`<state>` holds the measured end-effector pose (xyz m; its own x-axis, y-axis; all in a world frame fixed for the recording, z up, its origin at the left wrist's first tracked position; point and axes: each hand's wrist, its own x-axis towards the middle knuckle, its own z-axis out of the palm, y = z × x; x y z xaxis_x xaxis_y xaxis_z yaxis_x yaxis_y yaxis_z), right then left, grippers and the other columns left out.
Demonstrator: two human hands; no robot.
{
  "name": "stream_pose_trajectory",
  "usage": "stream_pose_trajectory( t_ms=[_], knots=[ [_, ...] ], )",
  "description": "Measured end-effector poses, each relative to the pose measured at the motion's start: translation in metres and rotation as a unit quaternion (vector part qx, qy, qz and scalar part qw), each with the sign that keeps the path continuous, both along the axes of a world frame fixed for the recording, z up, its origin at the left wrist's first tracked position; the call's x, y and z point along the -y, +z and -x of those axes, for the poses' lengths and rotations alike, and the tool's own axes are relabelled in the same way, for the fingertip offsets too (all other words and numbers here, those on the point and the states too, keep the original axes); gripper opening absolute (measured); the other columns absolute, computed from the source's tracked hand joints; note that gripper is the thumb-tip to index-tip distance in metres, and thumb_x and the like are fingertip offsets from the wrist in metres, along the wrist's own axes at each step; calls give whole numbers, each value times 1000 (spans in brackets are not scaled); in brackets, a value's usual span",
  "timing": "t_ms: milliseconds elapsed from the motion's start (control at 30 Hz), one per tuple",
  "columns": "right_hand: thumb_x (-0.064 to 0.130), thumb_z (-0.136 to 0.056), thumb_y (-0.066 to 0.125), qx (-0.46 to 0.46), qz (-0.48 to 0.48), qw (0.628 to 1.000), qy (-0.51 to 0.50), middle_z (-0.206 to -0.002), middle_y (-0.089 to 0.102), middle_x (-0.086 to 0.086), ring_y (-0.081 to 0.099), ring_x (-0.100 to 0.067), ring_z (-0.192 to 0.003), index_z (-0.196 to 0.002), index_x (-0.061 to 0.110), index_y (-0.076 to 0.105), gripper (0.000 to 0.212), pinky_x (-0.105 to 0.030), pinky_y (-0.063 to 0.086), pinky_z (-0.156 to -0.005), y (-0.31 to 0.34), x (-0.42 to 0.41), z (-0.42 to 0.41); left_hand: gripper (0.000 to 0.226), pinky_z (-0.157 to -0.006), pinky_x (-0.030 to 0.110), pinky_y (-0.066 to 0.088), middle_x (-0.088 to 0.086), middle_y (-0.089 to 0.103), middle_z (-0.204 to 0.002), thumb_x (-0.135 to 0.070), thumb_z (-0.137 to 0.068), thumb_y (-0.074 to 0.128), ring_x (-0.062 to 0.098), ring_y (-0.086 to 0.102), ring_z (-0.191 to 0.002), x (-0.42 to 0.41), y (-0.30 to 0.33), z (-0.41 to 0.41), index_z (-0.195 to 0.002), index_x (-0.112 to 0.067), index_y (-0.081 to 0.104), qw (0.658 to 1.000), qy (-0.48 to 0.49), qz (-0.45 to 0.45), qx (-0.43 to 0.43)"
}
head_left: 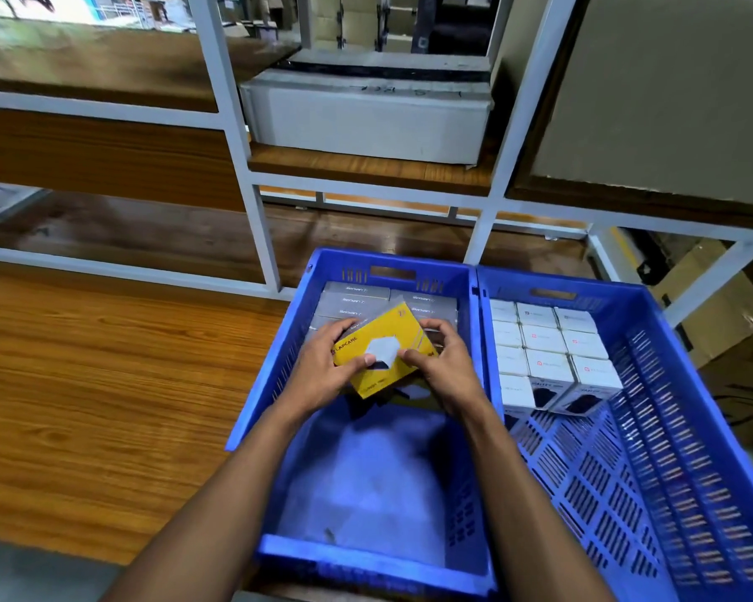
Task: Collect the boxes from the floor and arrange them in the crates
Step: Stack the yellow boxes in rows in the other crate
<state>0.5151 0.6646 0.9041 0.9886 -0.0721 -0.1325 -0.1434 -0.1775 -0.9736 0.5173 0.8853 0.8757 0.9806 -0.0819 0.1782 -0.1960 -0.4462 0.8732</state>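
Both hands hold a flat yellow box (388, 341) tilted over the left blue crate (279, 367). My left hand (322, 367) grips its left end, and my right hand (442, 362) grips its right end, thumbs on a white patch on the top face. Several grey boxes (357, 299) lie in rows at the far end of that crate, partly hidden by the yellow box. The right blue crate (653, 406) holds several white boxes (544, 349) packed in rows at its far end.
The crates stand side by side on a wooden surface (83, 406). Behind them rises a white metal rack (253, 180) with a grey carton (366, 119) on a shelf. Brown cardboard boxes (713, 315) sit at the right.
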Motion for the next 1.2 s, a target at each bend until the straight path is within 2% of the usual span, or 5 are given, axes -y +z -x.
stream_pose_trajectory(
  t_ms=[400,767,900,1033,1200],
  knots=[
    [70,-53,72,26,346,931,113,-83,68,-1,63,-22,-81,-91,17,73,65,-32,51,-71,-17,-5,-4,69,-90,42,46,-5,55,-126,-40,-88,77,18,50,-115,-19,3,11,-151,-25,53,937,-28,-307,163],
    [28,-87,81,-75,286,936,189,-97,76,4,72,-14,-91,-113,14,57,37,-38,57,-90,-18,-12,2,59,-98,43,47,5,48,-129,-38,-84,83,28,42,-119,-16,2,17,-136,-20,63,894,2,-445,49],
    [17,-93,75,-122,289,915,252,-103,72,7,65,-4,-87,-120,10,47,40,-10,48,-72,-20,-12,5,50,-91,45,43,10,48,-121,-50,-85,78,33,46,-113,-8,-1,13,-120,-16,66,866,27,-498,21],
    [48,-72,75,-119,319,885,316,-122,71,0,66,-23,-115,-120,33,43,60,-46,53,-100,-48,-9,-6,57,-81,50,55,14,57,-118,-41,-83,86,42,66,-103,-6,-1,13,-116,-12,50,888,44,-455,-54],
    [51,-72,66,-115,363,836,395,-155,51,2,53,-23,-139,-156,34,26,94,-47,47,-112,-61,-6,-9,35,-79,47,60,14,71,-103,-45,-88,80,41,70,-97,-10,-4,21,-99,-18,61,888,-11,-447,-110]
  ],
)
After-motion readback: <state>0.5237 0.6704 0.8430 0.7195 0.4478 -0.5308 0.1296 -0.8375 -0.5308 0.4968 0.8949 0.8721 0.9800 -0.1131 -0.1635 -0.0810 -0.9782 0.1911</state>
